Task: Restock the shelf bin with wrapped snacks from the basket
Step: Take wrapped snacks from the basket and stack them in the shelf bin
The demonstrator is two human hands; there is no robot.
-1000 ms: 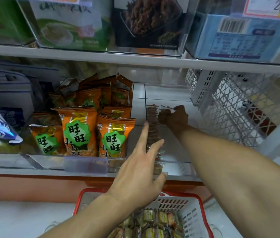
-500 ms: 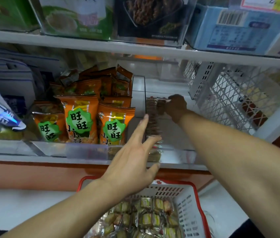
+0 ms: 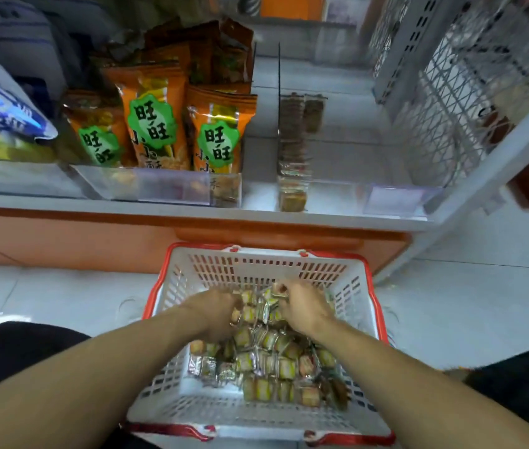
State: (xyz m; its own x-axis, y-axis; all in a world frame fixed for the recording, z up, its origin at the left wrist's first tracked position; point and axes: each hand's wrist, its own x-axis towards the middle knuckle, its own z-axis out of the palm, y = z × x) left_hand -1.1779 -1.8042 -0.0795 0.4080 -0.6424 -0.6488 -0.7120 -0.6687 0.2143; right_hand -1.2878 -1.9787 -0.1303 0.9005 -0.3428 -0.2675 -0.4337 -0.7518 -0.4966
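Both hands down from shelf bin into basket since a second ago. Left hand curled among wrapped snacks, apparently gripping some; right hand pinching wrapper at pile's far end. Basket on floor directly below shelf. Shelf bin up and ahead, slightly right, long axis running away; right hand nearer. Single row of snacks along bin's left wall, remainder bare. Orange bags in left neighbour; clear front lip to lift over.
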